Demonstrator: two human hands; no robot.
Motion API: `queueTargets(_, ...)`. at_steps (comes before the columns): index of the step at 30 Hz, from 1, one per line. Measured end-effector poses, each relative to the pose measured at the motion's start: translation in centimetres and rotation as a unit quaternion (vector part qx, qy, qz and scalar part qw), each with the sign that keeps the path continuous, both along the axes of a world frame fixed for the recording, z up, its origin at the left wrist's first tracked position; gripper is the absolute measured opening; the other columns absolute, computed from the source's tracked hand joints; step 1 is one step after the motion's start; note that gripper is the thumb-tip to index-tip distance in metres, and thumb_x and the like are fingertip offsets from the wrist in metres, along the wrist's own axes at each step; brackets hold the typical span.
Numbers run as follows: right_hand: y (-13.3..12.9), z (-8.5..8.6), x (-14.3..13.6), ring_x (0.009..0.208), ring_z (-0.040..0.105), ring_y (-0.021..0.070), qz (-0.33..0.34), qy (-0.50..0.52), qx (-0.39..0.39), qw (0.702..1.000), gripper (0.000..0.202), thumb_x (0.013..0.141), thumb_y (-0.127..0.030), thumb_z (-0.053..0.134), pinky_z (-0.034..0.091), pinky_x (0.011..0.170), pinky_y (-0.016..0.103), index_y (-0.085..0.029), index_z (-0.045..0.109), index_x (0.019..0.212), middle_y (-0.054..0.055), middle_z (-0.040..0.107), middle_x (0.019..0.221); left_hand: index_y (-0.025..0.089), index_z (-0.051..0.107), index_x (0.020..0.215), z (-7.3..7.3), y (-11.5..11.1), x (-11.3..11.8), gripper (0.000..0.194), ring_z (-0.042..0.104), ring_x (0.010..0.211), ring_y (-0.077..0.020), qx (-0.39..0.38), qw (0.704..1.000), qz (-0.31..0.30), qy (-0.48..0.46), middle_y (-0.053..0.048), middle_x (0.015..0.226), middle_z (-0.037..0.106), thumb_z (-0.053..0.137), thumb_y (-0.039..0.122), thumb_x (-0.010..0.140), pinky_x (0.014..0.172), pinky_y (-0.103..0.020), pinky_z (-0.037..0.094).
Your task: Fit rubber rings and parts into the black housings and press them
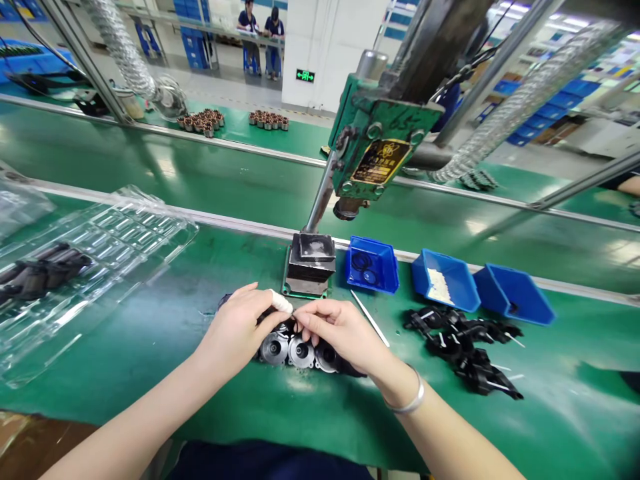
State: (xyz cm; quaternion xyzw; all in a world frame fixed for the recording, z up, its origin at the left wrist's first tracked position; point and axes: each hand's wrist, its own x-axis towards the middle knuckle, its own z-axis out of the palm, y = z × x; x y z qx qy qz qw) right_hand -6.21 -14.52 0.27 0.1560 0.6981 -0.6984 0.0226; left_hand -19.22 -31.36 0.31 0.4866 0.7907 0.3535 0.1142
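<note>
Both hands meet over a cluster of round metal housings (301, 351) with dark bodies, set close together on the green bench. My left hand (245, 320), with a white wrap on one finger, is closed in a pinch above the left housings. Thumb and forefinger of my right hand (333, 327) are pinched together just beside it. A thin dark curve, apparently a black rubber ring (296, 325), shows at the right fingertips; the fingers cover most of it. What sits between the left fingertips is hidden. Behind the hands stands the press's black base block (313, 257).
Overhead hangs a green press head (380, 143). Blue bins stand behind right: one with black rings (373, 263), one with white pieces (445, 280), another (515, 293). A white stick (370, 319) and black parts (465, 347) lie right; clear plastic trays (125, 233) lie left.
</note>
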Motion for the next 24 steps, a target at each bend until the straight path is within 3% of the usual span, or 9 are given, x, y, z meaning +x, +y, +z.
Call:
queueTargets(14,0.2,0.8,0.5,0.056,0.056,0.0092,0.009,-0.011,-0.024,1.000,0.034,0.084,-0.048,0.073,0.044,0.054,0.020,-0.015,0.073,0.078,0.003,0.071,0.072,0.022,0.060,0.086,0.8,-0.1,0.8,0.013,0.070,0.103,-0.0200,0.004,0.991,-0.055,0.125,0.000,0.091,0.074,0.053,0.023,0.098,0.111,-0.053,0.040)
queueTargets(24,0.3,0.5,0.5,0.058,0.055,0.0096,0.028,-0.010,-0.057,0.998,0.033,0.086,-0.046,0.072,0.044,0.059,0.021,-0.014,0.075,0.079,0.003,0.069,0.067,0.020,0.057,0.084,0.8,-0.2,1.0,0.016,0.071,0.102,-0.0221,0.022,0.982,-0.062,0.175,0.001,0.082,0.073,0.052,0.020,0.098,0.109,-0.056,0.042)
